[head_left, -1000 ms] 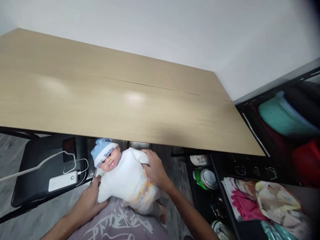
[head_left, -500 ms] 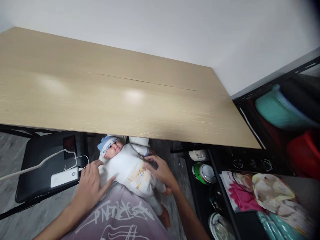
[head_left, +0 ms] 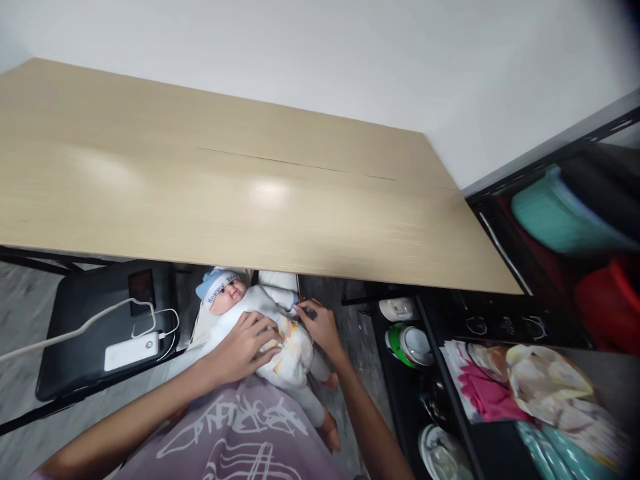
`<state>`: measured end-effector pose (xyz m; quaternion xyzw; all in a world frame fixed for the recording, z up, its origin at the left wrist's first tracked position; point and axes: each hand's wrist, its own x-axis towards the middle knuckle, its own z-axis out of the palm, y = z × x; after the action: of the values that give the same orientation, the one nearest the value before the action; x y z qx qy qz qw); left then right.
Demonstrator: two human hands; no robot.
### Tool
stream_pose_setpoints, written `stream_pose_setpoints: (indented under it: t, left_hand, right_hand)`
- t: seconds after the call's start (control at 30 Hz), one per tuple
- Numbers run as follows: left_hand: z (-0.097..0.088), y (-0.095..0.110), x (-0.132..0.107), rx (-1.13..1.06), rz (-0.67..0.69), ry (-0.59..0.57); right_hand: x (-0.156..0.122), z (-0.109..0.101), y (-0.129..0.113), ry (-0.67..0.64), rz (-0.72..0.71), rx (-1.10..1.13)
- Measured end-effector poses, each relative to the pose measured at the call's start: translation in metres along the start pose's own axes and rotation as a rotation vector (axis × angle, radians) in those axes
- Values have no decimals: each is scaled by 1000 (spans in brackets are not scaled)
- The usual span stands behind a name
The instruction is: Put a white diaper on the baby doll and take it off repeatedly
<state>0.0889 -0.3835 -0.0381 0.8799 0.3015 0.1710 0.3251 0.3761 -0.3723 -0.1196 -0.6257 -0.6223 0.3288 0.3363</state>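
A baby doll in a white top, printed diaper and blue cap lies on my lap, just below the front edge of the wooden table. My left hand rests on the doll's belly with curled fingers pressing on the white top. My right hand is at the doll's far side by its arm, fingers bent and pinching at something small and dark there that I cannot make out.
A black chair at the left carries a white power bank with white cables. At the right a black rack holds bowls, a green-rimmed pot, cloths and folded fabric. My lap is covered in mauve printed cloth.
The doll has been lowered and laid back on my lap. My left hand moved from its side onto its belly; my right hand slid up toward its arm.
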Motion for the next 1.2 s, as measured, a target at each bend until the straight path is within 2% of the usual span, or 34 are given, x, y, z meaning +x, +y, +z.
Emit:
stream_pose_setpoints:
  t: [0.1, 0.17, 0.23, 0.37, 0.43, 0.5, 0.6, 0.67, 0.73, 0.8, 0.87, 0.97, 1.07, 1.2]
  left_hand:
    - [1, 2, 2, -46, -23, 19]
    - [-4, 6, 2, -71, -18, 25]
    - [-15, 12, -3, -124, -16, 0]
    - [-44, 21, -26, -307, -22, -151]
    - [-51, 22, -39, -348, -15, -224]
    - [-52, 22, -45, -352, -6, -274]
    - [-39, 21, -35, -343, 32, -282]
    - [-24, 20, -13, -278, 56, -244]
    - [-4, 18, 19, -112, 58, -212]
    - [19, 15, 57, 120, 32, -251]
    - [41, 11, 92, 287, -1, -377]
    - [68, 3, 125, 326, -25, -520]
    - [77, 1, 128, 309, -65, -527]
    - [70, 9, 110, 294, -83, -390]
  right_hand:
    - [5, -3, -1, 45, 20, -4]
    - [3, -6, -16, 6, -40, 5]
    - [-2, -9, -40, -121, -157, 12]
    - [-13, -8, -85, -441, -359, -29]
    - [-17, -9, -96, -482, -378, -80]
    - [-21, -19, -99, -484, -357, -123]
    - [-30, -48, -92, -528, -200, -106]
    - [-39, -69, -82, -552, -3, -95]
    - [-48, -81, -71, -544, 140, -174]
    - [-58, -81, -61, -527, 184, -286]
    - [-68, -72, -51, -504, 191, -344]
    - [-85, -54, -33, -474, 223, -287]
    - [-102, -44, -9, -463, 272, -156]
    - [-119, -34, 19, -394, 330, -23]
